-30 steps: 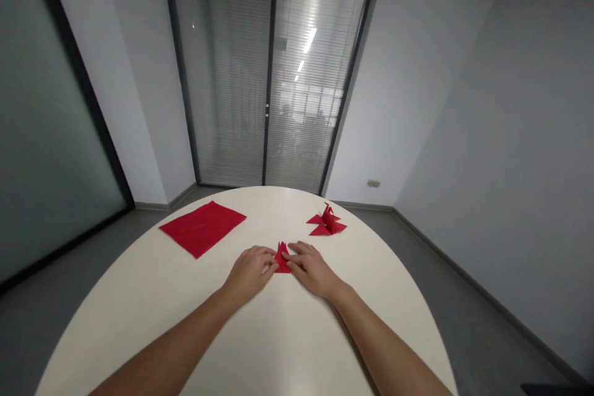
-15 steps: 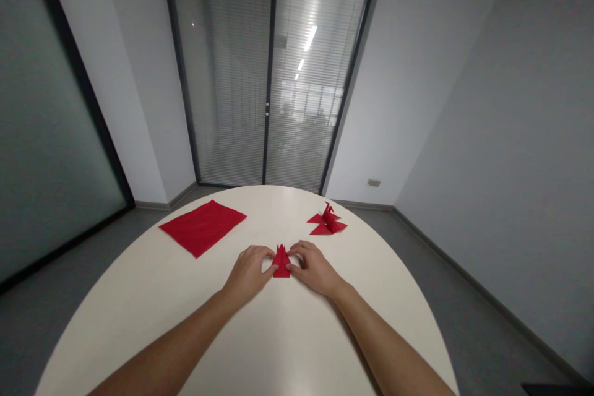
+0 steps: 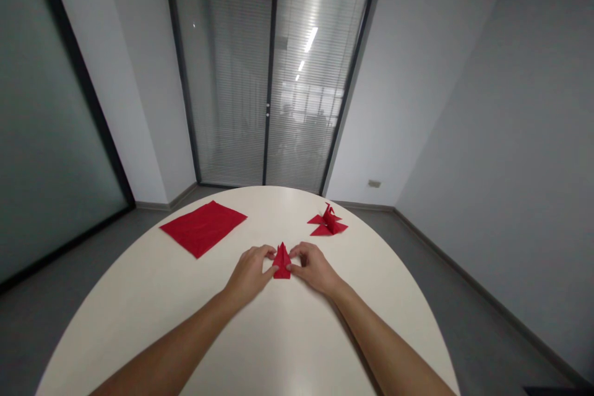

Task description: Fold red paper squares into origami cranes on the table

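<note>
A small folded piece of red paper [image 3: 281,262] lies on the white round table [image 3: 278,334], its point away from me. My left hand [image 3: 250,271] pinches its left side with curled fingers. From the other side my right hand [image 3: 313,267] pinches its right edge between thumb and forefinger. Both hands rest on the tabletop.
A flat stack of red paper sheets [image 3: 203,227] lies at the far left of the table. A finished red folded paper figure [image 3: 328,223] stands at the far right. Beyond the table's far edge are a glass door with blinds [image 3: 269,74] and grey floor.
My right hand's fingers have curled in from lying flat over the paper to a pinch at its right edge. The folded piece now stands narrower and more pointed between my hands.
</note>
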`<action>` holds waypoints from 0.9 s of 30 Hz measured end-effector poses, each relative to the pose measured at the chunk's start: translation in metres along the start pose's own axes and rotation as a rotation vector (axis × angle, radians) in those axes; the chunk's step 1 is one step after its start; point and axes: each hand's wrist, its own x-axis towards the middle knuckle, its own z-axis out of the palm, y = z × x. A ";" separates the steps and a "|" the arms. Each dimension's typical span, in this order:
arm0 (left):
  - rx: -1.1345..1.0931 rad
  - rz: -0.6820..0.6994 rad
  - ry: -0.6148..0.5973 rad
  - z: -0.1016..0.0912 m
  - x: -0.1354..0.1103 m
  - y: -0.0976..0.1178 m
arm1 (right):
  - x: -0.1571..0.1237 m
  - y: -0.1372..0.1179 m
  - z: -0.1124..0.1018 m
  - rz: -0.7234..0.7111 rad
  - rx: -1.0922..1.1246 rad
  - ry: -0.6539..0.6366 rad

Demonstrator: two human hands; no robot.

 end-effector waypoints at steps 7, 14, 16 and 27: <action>-0.038 -0.012 0.030 0.007 0.000 -0.009 | -0.001 -0.002 -0.002 0.022 -0.013 -0.021; -0.025 0.037 -0.003 0.006 0.001 -0.008 | -0.001 0.001 -0.004 -0.025 0.016 -0.032; -0.012 0.065 -0.027 0.003 0.001 -0.005 | -0.002 0.002 -0.004 -0.056 0.020 -0.033; 0.097 0.162 -0.084 -0.006 0.000 0.001 | -0.005 -0.003 -0.013 -0.140 -0.052 -0.114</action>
